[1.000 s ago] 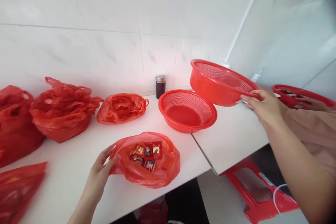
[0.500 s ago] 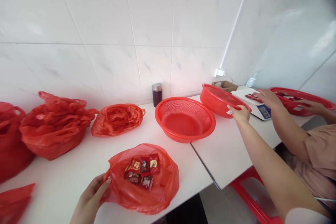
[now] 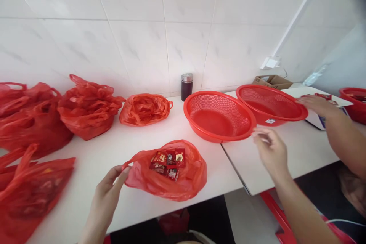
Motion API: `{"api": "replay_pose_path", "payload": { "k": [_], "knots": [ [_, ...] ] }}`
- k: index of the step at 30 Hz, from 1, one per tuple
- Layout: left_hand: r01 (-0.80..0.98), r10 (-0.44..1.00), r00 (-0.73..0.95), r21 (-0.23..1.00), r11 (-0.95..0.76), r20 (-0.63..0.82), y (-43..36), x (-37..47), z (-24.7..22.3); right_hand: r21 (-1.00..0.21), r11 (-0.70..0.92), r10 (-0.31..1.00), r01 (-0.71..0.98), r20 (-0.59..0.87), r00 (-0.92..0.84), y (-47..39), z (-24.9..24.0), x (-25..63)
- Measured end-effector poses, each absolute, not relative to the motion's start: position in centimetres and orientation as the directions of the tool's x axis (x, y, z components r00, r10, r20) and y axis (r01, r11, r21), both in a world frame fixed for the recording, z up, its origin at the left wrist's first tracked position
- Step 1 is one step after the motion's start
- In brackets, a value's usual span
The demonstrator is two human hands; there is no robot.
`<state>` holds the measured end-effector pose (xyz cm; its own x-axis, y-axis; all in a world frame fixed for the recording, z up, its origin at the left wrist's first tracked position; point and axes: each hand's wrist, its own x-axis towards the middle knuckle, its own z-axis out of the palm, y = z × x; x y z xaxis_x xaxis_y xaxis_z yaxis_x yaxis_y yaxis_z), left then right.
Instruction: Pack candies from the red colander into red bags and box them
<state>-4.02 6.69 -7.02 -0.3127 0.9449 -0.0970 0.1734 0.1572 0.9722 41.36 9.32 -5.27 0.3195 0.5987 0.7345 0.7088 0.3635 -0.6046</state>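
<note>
My left hand point(image 3: 113, 185) pinches the edge of an open red plastic bag point(image 3: 188, 185) near the table's front. Several small red wrapped packets point(image 3: 171, 160) lie inside that bag. My right hand point(image 3: 270, 148) is at the right rim of the nearer red mesh basket point(image 3: 211, 122), its fingers bent together; whether they grip the rim is hard to make out. A second red basket point(image 3: 265, 105) sits tilted just behind and to the right, with a white label on its side.
Filled red bags point(image 3: 88, 112) stand at the left, beside a crumpled red bag point(image 3: 145, 108). A dark flask point(image 3: 187, 87) is by the wall. At the right are a cardboard box point(image 3: 273, 81), a white scale point(image 3: 317, 120), and another person's hand point(image 3: 317, 105) near packets.
My right hand has let go of the second basket, which now rests lower, and has moved to the nearer basket's rim. The view has turned right. The other person's hand has shifted.
</note>
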Motion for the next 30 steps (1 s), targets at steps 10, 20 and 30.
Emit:
{"api": "replay_pose_path", "payload": {
  "k": [10, 20, 30],
  "knots": [
    [-0.034, 0.984, -0.176, 0.999, 0.014, -0.02, 5.6, -3.4, -5.5, -0.216, 0.478, 0.878, 0.851, 0.107, -0.466, 8.0, -5.1, 26.2],
    [-0.239, 0.944, -0.292, 0.944, -0.227, 0.154, 6.9, -3.3, -3.0, -0.08, 0.334, 0.935, 0.939, -0.1, -0.341, 11.9, -3.5, 26.0],
    [-0.206, 0.869, -0.369, 0.883, -0.423, 0.33, 5.6, -2.1, 2.7, -0.577, 0.542, 0.811, 0.61, 0.55, -0.2, 9.9, 3.8, 27.1]
  ]
}}
